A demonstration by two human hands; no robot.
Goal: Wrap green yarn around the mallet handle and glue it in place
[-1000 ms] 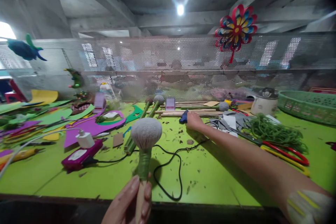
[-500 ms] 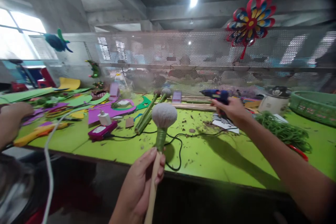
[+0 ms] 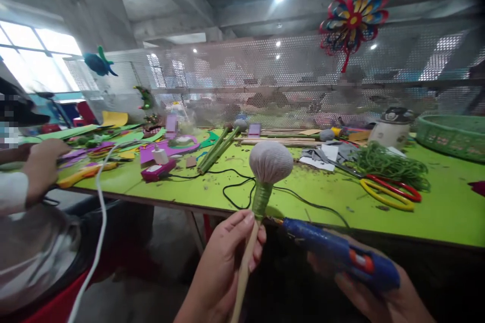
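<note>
My left hand is closed around a wooden stick, just below its wrapped part. On top of the stick is a round head covered in grey cloth, and green tape is wound around its neck. My right hand grips a blue glue gun, tilted with its nozzle pointing left. The nozzle tip is at the lower end of the green tape, close to my left fingers; whether it touches cannot be told. A black cord lies on the table behind.
On the green table are yellow-and-red-handled scissors, green string, a green basket and a magenta power box. Green-wrapped stems lie at the back. At left is another person's hand; a white cable hangs in front.
My right hand has brought the glue gun from the back of the table down to the stick's neck. The stick in my left hand has shifted right in view.
</note>
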